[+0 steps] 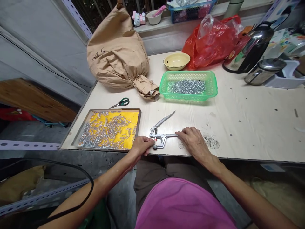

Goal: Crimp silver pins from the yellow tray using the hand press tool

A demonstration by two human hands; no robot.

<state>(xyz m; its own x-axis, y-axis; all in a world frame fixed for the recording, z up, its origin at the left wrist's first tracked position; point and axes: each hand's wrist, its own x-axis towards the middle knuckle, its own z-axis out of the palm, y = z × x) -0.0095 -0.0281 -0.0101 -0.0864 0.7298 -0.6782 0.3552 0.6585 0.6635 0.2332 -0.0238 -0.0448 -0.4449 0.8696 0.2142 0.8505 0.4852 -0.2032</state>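
Note:
A silver hand press (pixel 163 136) lies near the table's front edge, its upper lever raised. My left hand (pixel 143 145) is closed at the press's jaw, fingertips pinched beside a small red part (pixel 155 139); what they hold is too small to make out. The fingers of my right hand (pixel 193 140) are closed on the end of the press's straight handle. Left of my left hand, a shallow tray (pixel 139 119) with a yellow bottom holds many small metal pins (pixel 97 130). More of these small metal pieces (pixel 188 86) lie in a green basket (pixel 213 83) beyond the press.
Green-handled scissors (pixel 124 101) lie behind the tray. A large brown paper sack (pixel 119 54) stands at the back left. Toward the back are a yellow bowl (pixel 176 61) and a red plastic bag (pixel 212 41). A kettle (pixel 252 47) and a metal jar (pixel 264 71) stand at the right.

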